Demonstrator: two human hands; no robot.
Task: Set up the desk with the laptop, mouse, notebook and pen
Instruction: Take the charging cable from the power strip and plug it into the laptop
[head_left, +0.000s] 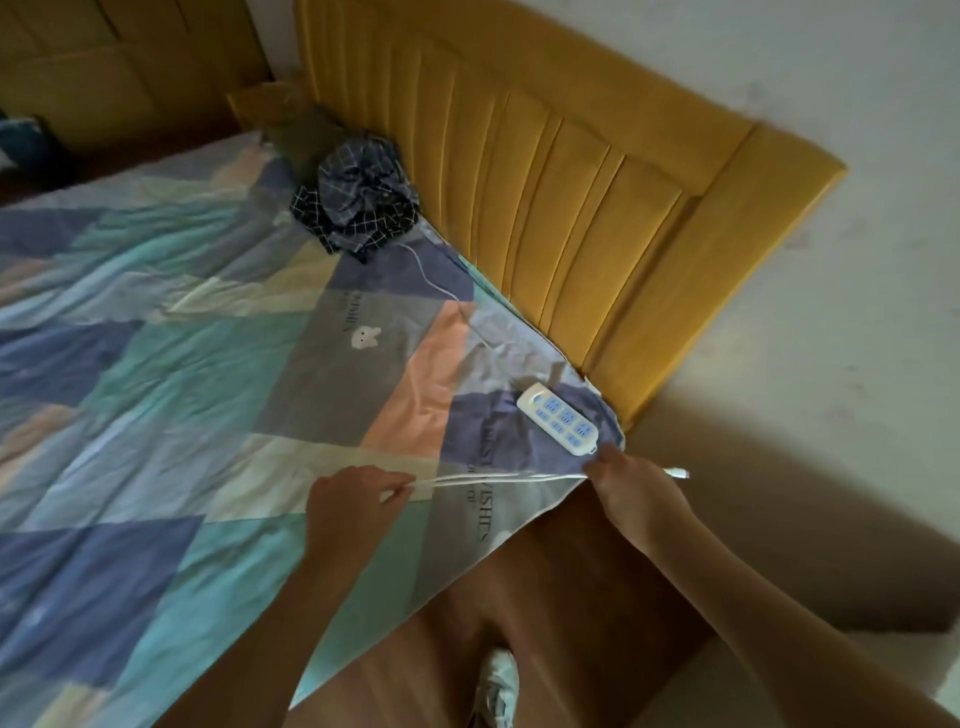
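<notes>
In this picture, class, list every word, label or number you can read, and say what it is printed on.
"WISHES": printed on the bedsheet, near the bed's corner; the word before it is partly covered by the power strip and creased.
Upper print by the rabbit picture: too blurred to read.
Power strip: no readable markings.

Patchwork of blue, teal, grey, cream and peach blocks across the bedspread (171, 364), with a small white rabbit print (365, 338) and dark lettering on the grey patches. Mustard yellow, vertically ribbed, on the headboard (545, 171) behind the bedspread. Navy with a thin white grid check on the crumpled cloth (358, 202). White with pale blue sockets on the power strip (558, 418). White on the cable (498, 477).
</notes>
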